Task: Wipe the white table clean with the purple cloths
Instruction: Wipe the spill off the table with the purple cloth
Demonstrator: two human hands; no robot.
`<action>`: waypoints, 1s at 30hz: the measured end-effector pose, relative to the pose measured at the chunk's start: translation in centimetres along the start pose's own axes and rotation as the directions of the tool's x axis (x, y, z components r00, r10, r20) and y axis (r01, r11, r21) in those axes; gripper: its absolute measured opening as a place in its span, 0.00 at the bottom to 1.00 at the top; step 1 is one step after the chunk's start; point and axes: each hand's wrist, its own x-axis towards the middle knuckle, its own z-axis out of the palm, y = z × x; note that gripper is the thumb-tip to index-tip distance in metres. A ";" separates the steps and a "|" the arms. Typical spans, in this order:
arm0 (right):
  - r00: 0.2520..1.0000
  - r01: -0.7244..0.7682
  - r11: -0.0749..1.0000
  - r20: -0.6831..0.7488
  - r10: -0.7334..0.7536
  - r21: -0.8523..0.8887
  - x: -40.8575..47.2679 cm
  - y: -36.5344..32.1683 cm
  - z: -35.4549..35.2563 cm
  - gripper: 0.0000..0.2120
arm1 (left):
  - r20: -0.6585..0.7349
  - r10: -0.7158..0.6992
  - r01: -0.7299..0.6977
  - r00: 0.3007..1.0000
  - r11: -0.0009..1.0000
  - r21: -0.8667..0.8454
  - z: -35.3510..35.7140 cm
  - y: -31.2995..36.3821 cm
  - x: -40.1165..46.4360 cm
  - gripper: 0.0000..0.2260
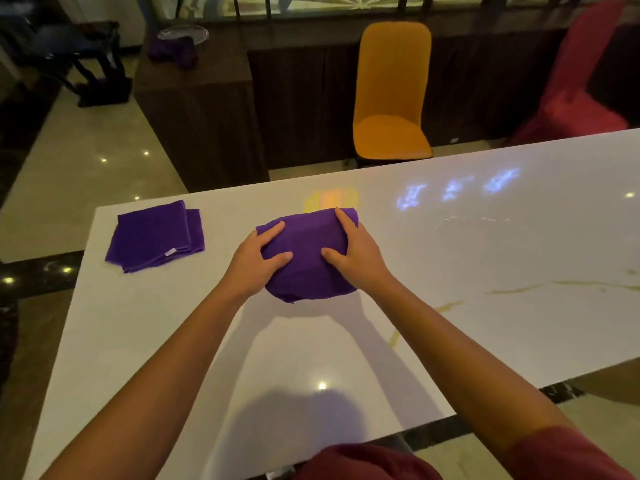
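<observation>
A purple cloth [309, 258] lies bunched on the glossy white table [485, 265], a little left of its middle. My left hand [258, 263] grips the cloth's left side, thumb and fingers pressed into the fabric. My right hand [356, 251] holds its right side, fingers curled over the far corner. A second purple cloth [156, 235], folded flat with a small white tag, rests near the table's far left corner, apart from both hands.
An orange chair [393, 95] stands behind the table's far edge. A red covered chair [581, 81] is at the back right. A dark wooden cabinet [201, 109] with another purple cloth [175, 51] stands at the back left. Yellowish streaks [446, 308] mark the tabletop.
</observation>
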 end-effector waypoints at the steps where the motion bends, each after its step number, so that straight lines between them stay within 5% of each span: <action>1: 1.000 0.008 1.000 0.003 -0.008 0.001 0.5 1.2 -0.5 0.37 | -0.010 -0.005 0.005 1.000 1.000 -0.005 1.1 0.3 0.5 0.27; 14: 0.981 0.145 0.987 0.119 -0.152 0.070 13.1 13.0 -6.6 0.30 | -0.226 -0.131 0.150 0.965 0.986 0.067 11.8 6.4 10.9 0.24; 19: 0.974 0.109 0.989 0.187 -0.125 0.095 13.9 17.5 -6.4 0.29 | -0.202 -0.176 0.195 0.963 0.978 0.076 15.8 4.6 12.4 0.23; 26: 0.954 -0.068 0.997 0.290 0.078 -0.046 10.9 23.9 -3.8 0.31 | -0.092 -0.272 0.280 0.958 0.955 0.096 21.2 0.8 12.0 0.22; 30: 0.958 -0.048 0.984 0.269 0.094 -0.173 10.7 24.4 -3.6 0.37 | -0.125 -0.248 0.265 0.961 0.953 0.148 21.7 -0.5 12.2 0.24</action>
